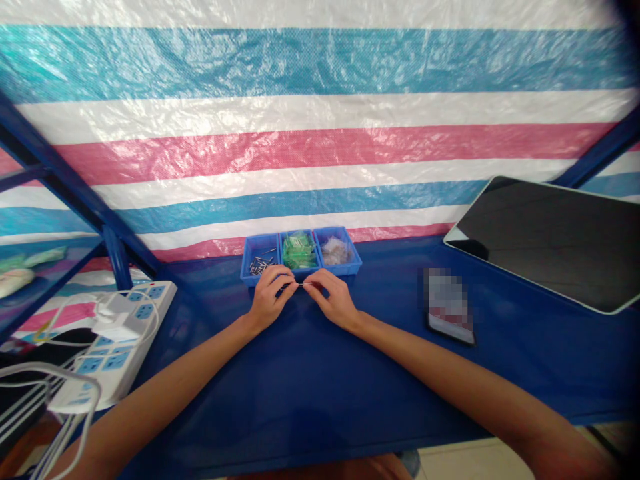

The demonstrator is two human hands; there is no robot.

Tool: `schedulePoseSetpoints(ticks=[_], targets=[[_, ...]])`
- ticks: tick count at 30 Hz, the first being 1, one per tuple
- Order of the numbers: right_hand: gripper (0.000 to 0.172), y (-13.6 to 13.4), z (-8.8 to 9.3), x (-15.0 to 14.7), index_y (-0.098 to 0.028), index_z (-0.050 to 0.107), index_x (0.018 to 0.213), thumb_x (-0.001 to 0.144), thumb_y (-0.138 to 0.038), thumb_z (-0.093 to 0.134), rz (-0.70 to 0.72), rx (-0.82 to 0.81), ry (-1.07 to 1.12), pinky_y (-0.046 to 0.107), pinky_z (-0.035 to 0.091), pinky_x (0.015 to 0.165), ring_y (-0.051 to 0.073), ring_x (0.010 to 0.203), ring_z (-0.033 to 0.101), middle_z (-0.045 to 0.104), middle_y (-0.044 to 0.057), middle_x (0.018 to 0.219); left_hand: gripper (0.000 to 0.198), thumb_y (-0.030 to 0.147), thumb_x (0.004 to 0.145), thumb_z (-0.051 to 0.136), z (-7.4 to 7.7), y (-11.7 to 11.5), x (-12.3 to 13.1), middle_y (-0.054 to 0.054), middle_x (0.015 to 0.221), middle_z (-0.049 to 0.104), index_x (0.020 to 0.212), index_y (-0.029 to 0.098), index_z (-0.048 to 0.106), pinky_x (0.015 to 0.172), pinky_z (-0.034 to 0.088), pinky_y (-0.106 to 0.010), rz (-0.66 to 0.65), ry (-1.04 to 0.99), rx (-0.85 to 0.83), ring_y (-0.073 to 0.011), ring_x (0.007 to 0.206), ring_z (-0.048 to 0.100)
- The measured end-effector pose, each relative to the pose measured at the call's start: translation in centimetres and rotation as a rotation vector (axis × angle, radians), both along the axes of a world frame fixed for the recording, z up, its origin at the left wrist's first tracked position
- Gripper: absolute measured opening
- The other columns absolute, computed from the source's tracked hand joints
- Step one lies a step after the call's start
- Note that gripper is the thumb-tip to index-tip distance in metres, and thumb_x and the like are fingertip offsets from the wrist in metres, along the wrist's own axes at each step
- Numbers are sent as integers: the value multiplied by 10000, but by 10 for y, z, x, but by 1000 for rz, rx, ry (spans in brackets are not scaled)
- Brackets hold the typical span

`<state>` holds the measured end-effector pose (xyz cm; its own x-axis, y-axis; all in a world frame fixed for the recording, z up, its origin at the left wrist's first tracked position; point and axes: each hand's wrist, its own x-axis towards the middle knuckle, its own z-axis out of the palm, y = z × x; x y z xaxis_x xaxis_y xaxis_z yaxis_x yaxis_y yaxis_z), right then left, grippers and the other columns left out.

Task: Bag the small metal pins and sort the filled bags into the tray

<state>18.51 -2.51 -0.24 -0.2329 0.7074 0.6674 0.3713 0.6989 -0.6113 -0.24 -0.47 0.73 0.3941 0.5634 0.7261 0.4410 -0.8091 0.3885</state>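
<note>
My left hand point(270, 293) and my right hand point(334, 297) rest on the blue table point(310, 387), fingertips pinched together around a thin small metal pin point(303, 285) held between them. Just behind my hands stand three small blue bins: the left bin point(260, 262) holds several dark metal pins, the middle bin point(299, 252) holds green pieces, and the right bin point(337, 251) holds clear or pale pieces. Both hands are closed in a pinch.
A phone point(449, 312) lies to the right of my hands. A large dark tablet point(550, 240) leans at the far right. A white power strip point(117, 333) with cables sits at the left edge. A striped tarp point(320, 133) hangs behind.
</note>
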Motion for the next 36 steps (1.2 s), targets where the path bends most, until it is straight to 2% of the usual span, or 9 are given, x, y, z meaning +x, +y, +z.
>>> schedulePoseSetpoints(ticks=[5, 9, 16, 36], targets=[[184, 0, 0, 1, -190, 600, 868, 927, -305, 469, -24, -3, 9, 293, 452, 694, 159, 723, 539, 588, 42, 782, 107, 258, 837, 610, -1, 0, 0, -63, 925, 611, 909, 179, 612, 882, 447, -367, -5, -11, 20, -183, 948, 550], [197, 0, 0, 1, -189, 599, 835, 928, -304, 468, -14, 2, 4, 294, 451, 704, 161, 731, 543, 587, 42, 774, 81, 245, 851, 589, -2, 1, 1, -61, 910, 613, 889, 181, 619, 874, 452, -368, 2, -3, 29, -182, 934, 554], [174, 0, -1, 0, -198, 605, 976, 912, -314, 492, -29, -9, 30, 294, 466, 701, 156, 706, 549, 589, 37, 797, 72, 226, 864, 567, -1, 1, 1, -55, 911, 605, 858, 181, 622, 866, 451, -356, 9, 5, 29, -172, 928, 547], [152, -2, 2, -1, -204, 613, 936, 914, -296, 494, 7, 14, 17, 284, 465, 671, 157, 712, 551, 591, 36, 782, 152, 242, 897, 505, -2, 2, -1, -65, 913, 610, 807, 172, 607, 864, 448, -363, -4, 9, -14, -177, 930, 550]])
